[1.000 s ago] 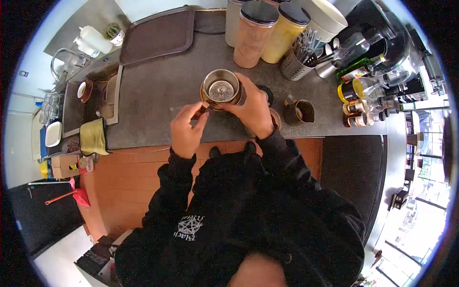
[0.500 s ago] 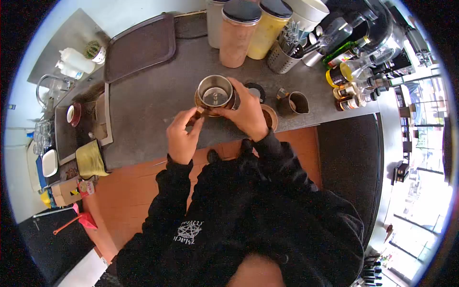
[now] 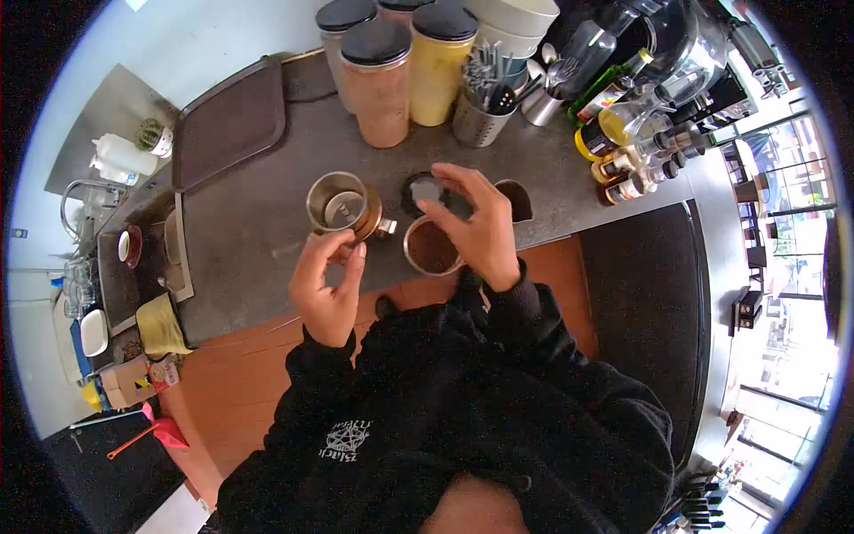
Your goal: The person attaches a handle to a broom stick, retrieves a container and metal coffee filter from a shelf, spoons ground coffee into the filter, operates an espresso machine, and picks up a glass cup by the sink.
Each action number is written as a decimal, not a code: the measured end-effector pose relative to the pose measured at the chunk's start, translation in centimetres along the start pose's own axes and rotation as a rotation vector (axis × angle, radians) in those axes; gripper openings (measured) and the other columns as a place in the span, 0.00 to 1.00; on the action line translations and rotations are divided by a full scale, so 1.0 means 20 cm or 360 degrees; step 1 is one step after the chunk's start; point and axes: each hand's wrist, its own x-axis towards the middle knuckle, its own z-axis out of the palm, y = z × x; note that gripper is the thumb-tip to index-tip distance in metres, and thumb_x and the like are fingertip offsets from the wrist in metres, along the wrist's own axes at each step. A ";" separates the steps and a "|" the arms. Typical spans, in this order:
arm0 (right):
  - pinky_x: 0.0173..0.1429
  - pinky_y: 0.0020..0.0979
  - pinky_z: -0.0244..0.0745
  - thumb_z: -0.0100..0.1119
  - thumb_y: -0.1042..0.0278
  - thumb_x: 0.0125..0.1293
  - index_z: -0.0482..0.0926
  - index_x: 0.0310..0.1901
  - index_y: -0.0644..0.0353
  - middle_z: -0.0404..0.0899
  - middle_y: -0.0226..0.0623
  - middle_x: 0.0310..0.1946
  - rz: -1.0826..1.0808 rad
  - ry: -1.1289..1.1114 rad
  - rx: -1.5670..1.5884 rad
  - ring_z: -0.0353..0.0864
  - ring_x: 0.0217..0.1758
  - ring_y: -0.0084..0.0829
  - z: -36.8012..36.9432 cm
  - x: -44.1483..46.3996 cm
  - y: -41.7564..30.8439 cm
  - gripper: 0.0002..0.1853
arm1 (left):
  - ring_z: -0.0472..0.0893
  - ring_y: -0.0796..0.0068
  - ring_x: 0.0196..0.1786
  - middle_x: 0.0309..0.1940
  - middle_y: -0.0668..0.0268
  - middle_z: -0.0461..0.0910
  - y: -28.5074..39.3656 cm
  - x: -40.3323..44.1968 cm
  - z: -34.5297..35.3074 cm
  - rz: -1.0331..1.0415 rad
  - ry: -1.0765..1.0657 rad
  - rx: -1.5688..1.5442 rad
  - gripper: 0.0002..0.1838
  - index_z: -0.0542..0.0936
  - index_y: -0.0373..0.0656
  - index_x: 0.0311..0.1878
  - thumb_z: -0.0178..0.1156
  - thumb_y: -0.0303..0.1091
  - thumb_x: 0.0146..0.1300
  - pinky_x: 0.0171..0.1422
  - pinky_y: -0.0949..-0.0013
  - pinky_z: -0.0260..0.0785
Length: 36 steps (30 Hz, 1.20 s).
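Fingers of my right hand (image 3: pixel 487 233) arch widely apart, seemingly empty, beside the brown-filled container (image 3: pixel 432 248); my left hand (image 3: pixel 327 298) curls loosely at the metal cup's (image 3: pixel 370 206) near side, contact unclear. Its handle (image 3: pixel 387 227) points rightward, toward my right hand.
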 end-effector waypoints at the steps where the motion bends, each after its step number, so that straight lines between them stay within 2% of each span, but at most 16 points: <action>1: 0.50 0.28 0.71 0.65 0.72 0.51 0.74 0.47 0.64 0.76 0.40 0.41 -0.0045 0.0000 -0.0060 0.77 0.47 0.30 -0.06 0.01 0.02 0.20 | 0.77 0.77 0.31 0.30 0.64 0.78 0.02 0.01 0.06 0.0027 0.0019 -0.0078 0.09 0.77 0.39 0.39 0.62 0.24 0.53 0.35 0.74 0.69; 6: 0.48 0.25 0.71 0.63 0.74 0.53 0.75 0.45 0.65 0.77 0.38 0.40 -0.0034 0.0000 0.0016 0.77 0.45 0.26 -0.36 0.08 0.12 0.16 | 0.78 0.77 0.32 0.30 0.63 0.78 0.17 0.09 0.35 0.0113 -0.0044 -0.0121 0.07 0.78 0.37 0.37 0.62 0.24 0.53 0.36 0.75 0.69; 9: 0.46 0.24 0.71 0.61 0.74 0.55 0.75 0.45 0.66 0.78 0.37 0.39 -0.0213 0.0076 -0.0051 0.76 0.43 0.23 -0.56 0.16 0.22 0.15 | 0.78 0.76 0.31 0.30 0.63 0.78 0.30 0.15 0.55 0.0143 -0.0072 -0.0195 0.07 0.78 0.37 0.37 0.61 0.23 0.53 0.36 0.75 0.69; 11: 0.46 0.24 0.71 0.60 0.73 0.57 0.75 0.44 0.67 0.78 0.36 0.38 -0.0107 0.0134 0.0084 0.76 0.43 0.22 -0.68 0.20 0.30 0.13 | 0.78 0.76 0.31 0.30 0.63 0.78 0.37 0.20 0.67 0.0124 -0.0094 -0.0261 0.07 0.78 0.37 0.36 0.61 0.23 0.53 0.36 0.76 0.69; 16: 0.42 0.21 0.70 0.58 0.72 0.60 0.75 0.43 0.67 0.79 0.34 0.35 -0.0101 0.0188 0.0094 0.75 0.38 0.18 -0.93 0.34 0.44 0.11 | 0.78 0.79 0.31 0.30 0.64 0.79 0.53 0.35 0.95 0.0205 -0.0271 -0.0319 0.07 0.78 0.37 0.37 0.61 0.23 0.53 0.36 0.76 0.69; 20: 0.40 0.18 0.69 0.57 0.72 0.60 0.76 0.41 0.66 0.79 0.31 0.34 -0.0102 0.0286 0.0192 0.74 0.36 0.16 -1.06 0.49 0.52 0.09 | 0.78 0.80 0.33 0.30 0.64 0.80 0.59 0.52 1.15 0.0204 -0.0391 -0.0409 0.08 0.78 0.37 0.40 0.60 0.26 0.56 0.38 0.77 0.70; 22: 0.40 0.18 0.69 0.57 0.71 0.60 0.76 0.41 0.66 0.79 0.32 0.33 -0.0173 0.0411 0.0024 0.75 0.35 0.17 -1.11 0.58 0.52 0.10 | 0.79 0.79 0.35 0.32 0.63 0.80 0.58 0.63 1.27 0.0159 -0.0347 -0.0524 0.09 0.77 0.36 0.41 0.59 0.28 0.58 0.39 0.77 0.70; 25: 0.40 0.20 0.70 0.58 0.70 0.59 0.78 0.40 0.66 0.80 0.35 0.32 -0.0272 0.0501 0.0011 0.76 0.34 0.18 -1.14 0.78 0.64 0.10 | 0.80 0.77 0.35 0.33 0.61 0.80 0.53 0.80 1.48 0.0050 -0.0352 -0.0730 0.10 0.77 0.33 0.41 0.56 0.30 0.60 0.39 0.77 0.71; 27: 0.39 0.21 0.70 0.58 0.70 0.58 0.78 0.39 0.65 0.81 0.36 0.31 -0.0314 0.0575 -0.0066 0.77 0.33 0.19 -1.14 0.92 0.69 0.09 | 0.79 0.76 0.39 0.38 0.60 0.79 0.50 0.89 1.60 -0.0181 -0.0387 -0.0756 0.13 0.75 0.32 0.46 0.51 0.31 0.64 0.44 0.76 0.71; 29: 0.38 0.22 0.71 0.58 0.70 0.57 0.79 0.37 0.64 0.81 0.38 0.28 -0.0264 0.0578 -0.0205 0.78 0.31 0.20 -1.13 1.05 0.78 0.09 | 0.81 0.73 0.31 0.29 0.59 0.80 0.37 0.99 1.77 -0.0335 -0.0146 -0.0710 0.11 0.78 0.32 0.38 0.51 0.30 0.61 0.35 0.73 0.72; 30: 0.38 0.25 0.71 0.59 0.68 0.56 0.80 0.37 0.62 0.81 0.39 0.28 -0.0357 0.0530 -0.0285 0.80 0.32 0.24 -1.12 1.11 0.85 0.09 | 0.81 0.73 0.31 0.29 0.59 0.80 0.35 1.01 1.80 -0.0326 -0.0152 -0.0716 0.11 0.78 0.32 0.38 0.51 0.30 0.61 0.35 0.73 0.72; 32: 0.39 0.30 0.72 0.58 0.64 0.55 0.80 0.38 0.61 0.81 0.40 0.29 -0.0158 0.0326 -0.0438 0.81 0.33 0.33 -1.09 1.20 0.90 0.12 | 0.81 0.68 0.29 0.24 0.55 0.79 0.32 1.04 1.84 -0.0269 -0.0045 -0.0023 0.13 0.78 0.33 0.36 0.49 0.32 0.60 0.32 0.68 0.71; 33: 0.39 0.30 0.72 0.58 0.64 0.55 0.80 0.38 0.61 0.81 0.40 0.29 -0.0167 0.0330 -0.0436 0.81 0.33 0.33 -1.09 1.23 0.93 0.12 | 0.81 0.68 0.29 0.24 0.55 0.79 0.30 1.05 1.86 -0.0260 -0.0039 -0.0023 0.13 0.78 0.33 0.36 0.49 0.32 0.60 0.32 0.68 0.71; 35: 0.42 0.35 0.72 0.56 0.60 0.56 0.80 0.38 0.61 0.80 0.43 0.32 -0.0075 -0.0009 -0.0765 0.80 0.38 0.41 -1.07 1.30 0.97 0.14 | 0.80 0.63 0.25 0.21 0.52 0.78 0.22 1.07 1.92 -0.0674 -0.0225 -0.0212 0.14 0.79 0.34 0.34 0.47 0.33 0.60 0.29 0.63 0.70; 36: 0.42 0.35 0.72 0.56 0.60 0.56 0.80 0.38 0.61 0.80 0.43 0.32 -0.0083 -0.0006 -0.0765 0.80 0.38 0.41 -1.06 1.33 1.00 0.14 | 0.80 0.63 0.25 0.21 0.52 0.78 0.11 1.08 1.98 -0.0667 -0.0220 -0.0214 0.14 0.79 0.34 0.34 0.47 0.33 0.60 0.29 0.63 0.70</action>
